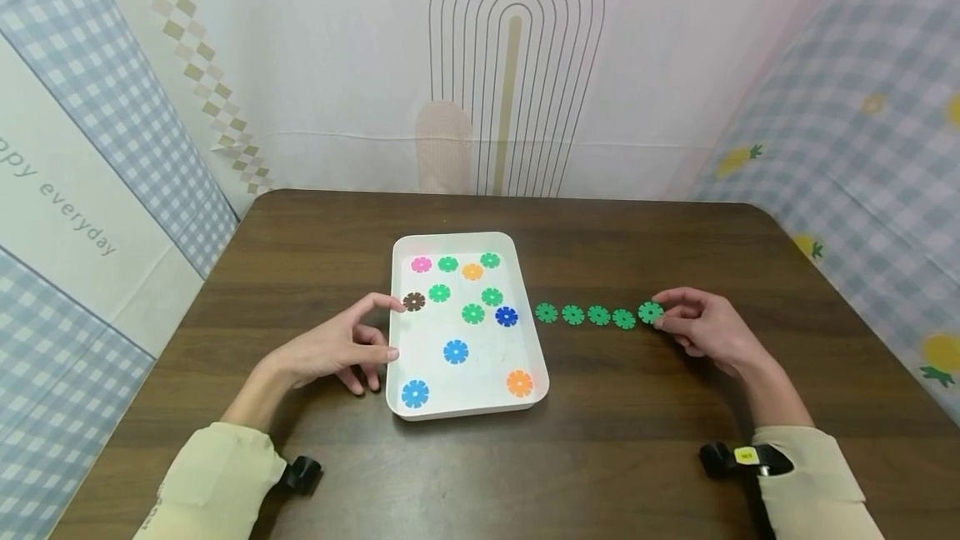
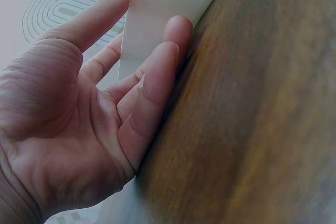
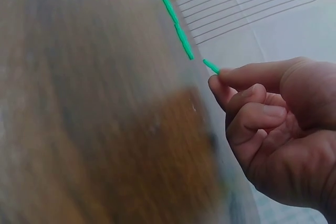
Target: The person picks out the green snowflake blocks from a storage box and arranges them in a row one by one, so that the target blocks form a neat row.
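Note:
A white tray [image 1: 480, 373] holds several flower-shaped plastic discs, among them a brown disc [image 1: 414, 302] near its left wall and a dark blue disc [image 1: 506, 317]. My left hand [image 1: 330, 344] touches the tray's left side, thumb and index fingertips at the rim, the other fingers loosely bent outside. Right of the tray, several green discs lie in a row, with one green disc [image 1: 598, 315] midway. At the row's right end my right hand [image 1: 708, 327] pinches another green disc [image 1: 650, 312] between thumb and index finger. This disc appears edge-on in the right wrist view.
Everything stands on a brown wooden table [image 1: 480, 482] with rounded far corners. A patterned white curtain [image 1: 337, 65] hangs behind it, and checked cloth [image 1: 862, 132] borders the right side. Black straps with small devices sit at both wrists.

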Motion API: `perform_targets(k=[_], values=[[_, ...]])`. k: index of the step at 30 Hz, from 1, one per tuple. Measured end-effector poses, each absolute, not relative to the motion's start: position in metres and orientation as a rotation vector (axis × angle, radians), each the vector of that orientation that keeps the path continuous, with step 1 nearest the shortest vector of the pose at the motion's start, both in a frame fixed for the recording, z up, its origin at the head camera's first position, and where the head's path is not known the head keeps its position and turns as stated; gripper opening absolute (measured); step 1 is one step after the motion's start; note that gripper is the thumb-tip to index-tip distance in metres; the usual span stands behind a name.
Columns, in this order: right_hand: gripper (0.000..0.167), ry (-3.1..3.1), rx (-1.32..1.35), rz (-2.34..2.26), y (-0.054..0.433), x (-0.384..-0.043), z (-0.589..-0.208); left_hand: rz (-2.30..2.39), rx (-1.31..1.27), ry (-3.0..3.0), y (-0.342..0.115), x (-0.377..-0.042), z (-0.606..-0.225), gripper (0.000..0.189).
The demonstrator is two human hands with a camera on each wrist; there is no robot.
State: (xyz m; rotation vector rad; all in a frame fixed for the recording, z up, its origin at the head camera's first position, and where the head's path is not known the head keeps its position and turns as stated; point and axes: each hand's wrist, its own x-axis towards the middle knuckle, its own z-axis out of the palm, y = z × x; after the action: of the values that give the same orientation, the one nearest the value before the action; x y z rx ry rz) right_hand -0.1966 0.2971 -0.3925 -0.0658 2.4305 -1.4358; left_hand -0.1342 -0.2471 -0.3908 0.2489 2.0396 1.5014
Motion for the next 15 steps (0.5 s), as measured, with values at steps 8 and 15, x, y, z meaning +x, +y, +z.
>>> perform_targets(k=[8, 15], values=[[0.044, 2.442, -0.058, -1.412, 0.297, -0.197, -0.3927, 1.501, 0.247, 2.041, -0.2477, -0.1342, -0.3911, 0.074], [0.042, 2.455, -0.045, -1.401, 0.2964, -0.1973, -0.3944, 1.502, 0.25, 2.041, -0.2474, -0.1341, -0.3915, 0.074]])
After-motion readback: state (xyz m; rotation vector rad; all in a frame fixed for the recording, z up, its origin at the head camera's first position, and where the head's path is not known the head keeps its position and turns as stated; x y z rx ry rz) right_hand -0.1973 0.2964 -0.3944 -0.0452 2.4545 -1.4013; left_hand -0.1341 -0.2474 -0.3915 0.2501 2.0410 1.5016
